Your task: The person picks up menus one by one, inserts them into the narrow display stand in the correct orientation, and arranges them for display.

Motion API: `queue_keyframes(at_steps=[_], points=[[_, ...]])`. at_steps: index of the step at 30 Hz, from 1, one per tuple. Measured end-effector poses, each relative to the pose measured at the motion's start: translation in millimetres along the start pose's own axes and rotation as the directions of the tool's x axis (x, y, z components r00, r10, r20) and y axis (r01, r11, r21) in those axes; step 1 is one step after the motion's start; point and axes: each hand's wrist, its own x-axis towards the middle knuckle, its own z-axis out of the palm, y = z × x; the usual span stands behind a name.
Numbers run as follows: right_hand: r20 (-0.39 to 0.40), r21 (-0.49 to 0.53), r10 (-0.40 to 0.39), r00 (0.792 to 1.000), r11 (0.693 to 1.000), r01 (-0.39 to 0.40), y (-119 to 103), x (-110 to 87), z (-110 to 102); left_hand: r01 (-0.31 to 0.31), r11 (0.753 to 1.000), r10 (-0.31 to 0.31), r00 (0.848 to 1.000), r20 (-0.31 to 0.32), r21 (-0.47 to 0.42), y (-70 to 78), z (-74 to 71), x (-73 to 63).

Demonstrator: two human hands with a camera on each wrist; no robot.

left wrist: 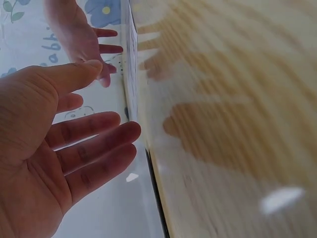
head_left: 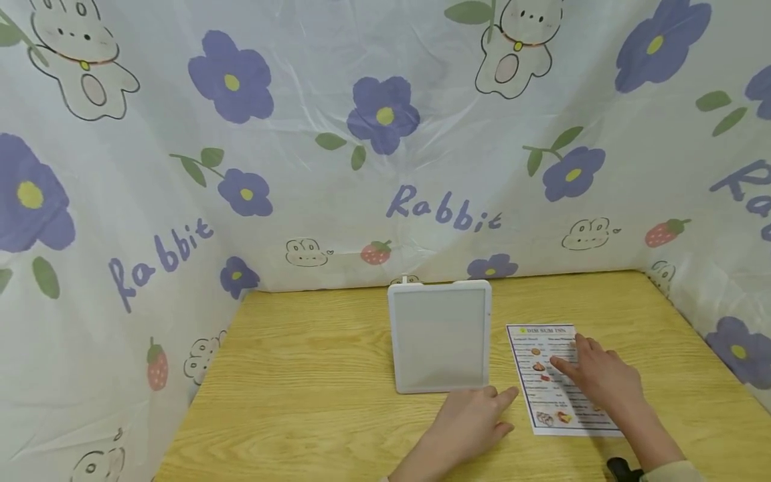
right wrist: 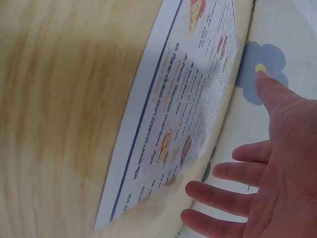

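A white-framed panel [head_left: 441, 338] with a plain grey face is in the middle of the head view; whether it stands or lies flat I cannot tell. To its right, a printed menu sheet [head_left: 527, 385] headed "Dim Sum Inn" lies on the table. My left hand [head_left: 466, 422] is at the panel's lower right corner, fingers relaxed and holding nothing; the left wrist view shows its loosely bent fingers [left wrist: 94, 153]. Over the menu's right side is my right hand [head_left: 605, 375], fingers spread. In the right wrist view that hand [right wrist: 277, 183] appears apart from the menu [right wrist: 173, 104].
The wood-grain table [head_left: 289, 402] stretches under everything. A white curtain [head_left: 301, 120] with purple flowers and rabbits closes off the back and both sides. A black object [head_left: 622, 470] is by my right wrist at the lower edge.
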Motion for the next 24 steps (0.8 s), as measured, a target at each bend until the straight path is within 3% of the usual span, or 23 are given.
queue_keyframes(at_steps=[17, 24], points=[[-0.062, -0.026, -0.001, 0.998, 1.000, 0.000, -0.1, 9.7, 2.6, 0.013, 0.998, -0.011, 0.999, 0.032, -0.058, 17.8, 4.6, 33.6], [0.020, 0.001, 0.043, 0.999, 0.999, -0.043, 3.6, 14.5, 1.1, 0.003, 1.000, -0.003, 0.998, 0.066, -0.007, 29.3, 9.7, 37.3]])
